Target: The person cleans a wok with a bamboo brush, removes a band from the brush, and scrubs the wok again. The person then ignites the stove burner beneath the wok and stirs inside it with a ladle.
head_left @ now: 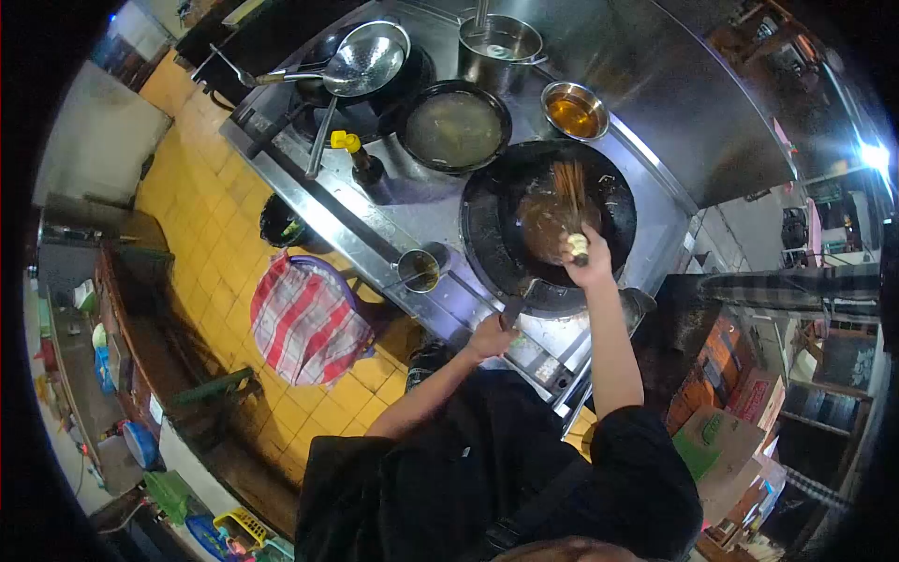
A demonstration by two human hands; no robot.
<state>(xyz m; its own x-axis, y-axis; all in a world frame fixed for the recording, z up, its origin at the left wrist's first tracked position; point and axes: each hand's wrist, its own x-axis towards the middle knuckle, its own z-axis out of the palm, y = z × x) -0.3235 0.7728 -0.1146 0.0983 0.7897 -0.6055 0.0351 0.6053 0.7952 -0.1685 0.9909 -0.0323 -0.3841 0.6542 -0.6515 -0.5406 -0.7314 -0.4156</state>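
My right hand [588, 257] is closed around the bound end of a bamboo wok brush [569, 187]. The brush's splayed bristles reach down into a large dark wok [613, 201], which has brownish liquid in its bottom. At the wok's near side, my left hand [491, 339] is closed on its dark handle [510, 314]. Left of that hand stands a metal cup [419, 270] with a thin utensil in it. Past the wok are a metal bowl of amber liquid [574, 110] and a dark pan of cloudy liquid [455, 127].
A steel pot [500, 51] and a perforated strainer [368, 59] sit at the back of the steel counter. A yellow-capped bottle [367, 167] stands near its left edge. Below, a red-and-white cloth [311, 318] covers a tub on the yellow floor; cardboard boxes [719, 440] are at right.
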